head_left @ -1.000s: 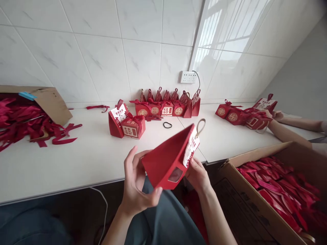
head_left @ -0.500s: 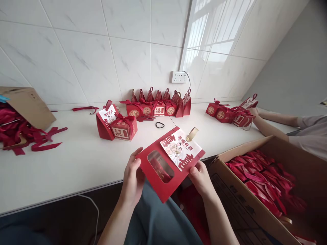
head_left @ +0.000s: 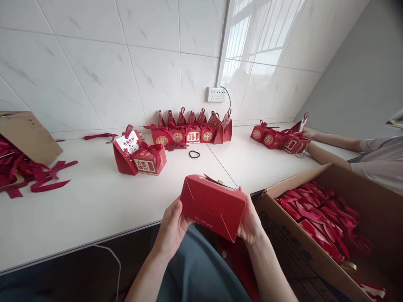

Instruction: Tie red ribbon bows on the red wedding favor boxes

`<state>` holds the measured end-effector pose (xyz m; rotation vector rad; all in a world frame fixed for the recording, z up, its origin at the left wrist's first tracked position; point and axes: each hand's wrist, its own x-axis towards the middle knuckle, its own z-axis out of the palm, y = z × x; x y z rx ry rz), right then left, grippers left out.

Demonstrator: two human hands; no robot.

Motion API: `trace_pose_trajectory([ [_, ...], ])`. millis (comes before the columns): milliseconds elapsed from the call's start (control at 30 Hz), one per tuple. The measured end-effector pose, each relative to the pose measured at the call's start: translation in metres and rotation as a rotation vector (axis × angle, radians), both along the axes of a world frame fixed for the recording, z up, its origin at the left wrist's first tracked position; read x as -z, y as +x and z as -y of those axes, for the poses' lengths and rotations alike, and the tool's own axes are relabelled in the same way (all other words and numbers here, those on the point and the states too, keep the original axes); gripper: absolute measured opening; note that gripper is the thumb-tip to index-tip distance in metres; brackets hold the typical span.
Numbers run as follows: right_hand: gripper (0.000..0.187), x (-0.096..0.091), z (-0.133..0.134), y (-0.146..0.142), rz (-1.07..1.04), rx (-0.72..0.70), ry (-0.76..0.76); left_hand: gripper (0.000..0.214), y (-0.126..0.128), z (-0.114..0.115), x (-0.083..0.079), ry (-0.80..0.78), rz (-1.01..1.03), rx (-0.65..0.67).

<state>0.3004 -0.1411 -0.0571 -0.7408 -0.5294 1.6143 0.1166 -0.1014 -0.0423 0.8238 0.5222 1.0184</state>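
Between my two hands is a red gift box, held over the table's front edge and my lap. Its plain red base, with small pale print, faces me. My left hand grips the left end, thumb at the edge. My right hand clasps the right end, its fingers partly hidden behind the box. Beyond it on the white table stand a triangular red gift box with a ribbon loop and a red box with a bow, side by side. A black elastic band lies nearby.
Several red boxes line the tiled wall. More boxes sit at right beside another person's arms. A carton of red boxes and ribbons stands at right; another carton with red ribbons is at left.
The box in my hands has been tipped so that its base faces me instead of its window and printed card. Both hands still hold it. The view has shifted slightly.
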Motion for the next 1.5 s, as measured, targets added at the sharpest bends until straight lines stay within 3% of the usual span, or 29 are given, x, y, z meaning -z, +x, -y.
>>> trace_pose_trajectory([
  [133,0.051,-0.001,0.005,-0.002,-0.019,0.066,-0.029,0.039,0.007,-0.002,0.000,-0.095,0.023,0.020],
  [267,0.048,0.001,0.011,-0.007,0.155,0.259,0.058,0.042,0.016,-0.003,0.007,-0.146,0.003,-0.081],
  [400,0.051,0.011,0.012,-0.011,0.336,0.399,0.128,0.048,0.020,0.001,0.009,-0.112,-0.030,-0.050],
  [500,0.048,0.019,0.013,-0.008,0.413,0.406,0.179,0.048,0.017,0.002,0.006,-0.085,-0.068,-0.041],
  [767,0.034,0.020,0.007,0.006,0.350,0.368,0.297,0.081,0.006,0.004,0.003,0.129,0.000,-0.133],
  [1067,0.040,0.015,0.007,0.007,0.382,0.345,0.199,0.065,0.005,0.011,-0.002,0.261,-0.055,-0.105],
  [1267,0.049,0.016,0.009,0.005,0.327,0.348,0.255,0.069,0.006,0.015,-0.002,0.274,-0.081,-0.112],
  [1433,0.030,0.026,0.006,0.011,0.355,0.385,0.280,0.070,0.007,0.012,-0.003,0.266,-0.065,-0.139],
  [1500,0.039,0.030,0.006,0.012,0.376,0.424,0.296,0.071,0.007,0.008,-0.001,0.211,-0.081,-0.123],
])
